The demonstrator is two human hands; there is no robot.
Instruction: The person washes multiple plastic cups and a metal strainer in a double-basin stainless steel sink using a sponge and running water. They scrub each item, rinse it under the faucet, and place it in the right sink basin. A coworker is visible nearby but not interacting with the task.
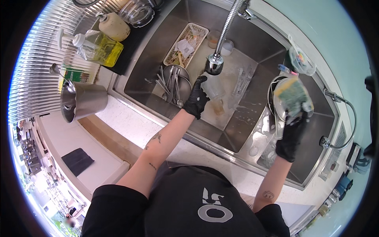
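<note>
Black gloves cover both hands. My left hand point(197, 96) grips a clear plastic container point(213, 86) over the large sink basin, just below the faucet's spray head point(214, 63). My right hand point(291, 133), somewhat blurred, holds a soapy yellow-and-green sponge point(293, 94) above metal bowls point(275, 83) in the right basin. Left of my left hand, a steel bowl point(185, 86) contains several spoons and other utensils point(173, 84). Several forks point(242, 81) lie on the basin floor. What fills the clear container cannot be made out.
A woven basket point(204, 29) with food scraps stands at the far side of the basin, beside two small cups point(227, 47). Dish soap point(111, 50) and a steel pitcher point(91, 99) stand at the left. Glasses point(269, 154) sit in the right basin; a hose point(355, 118) curves beyond it.
</note>
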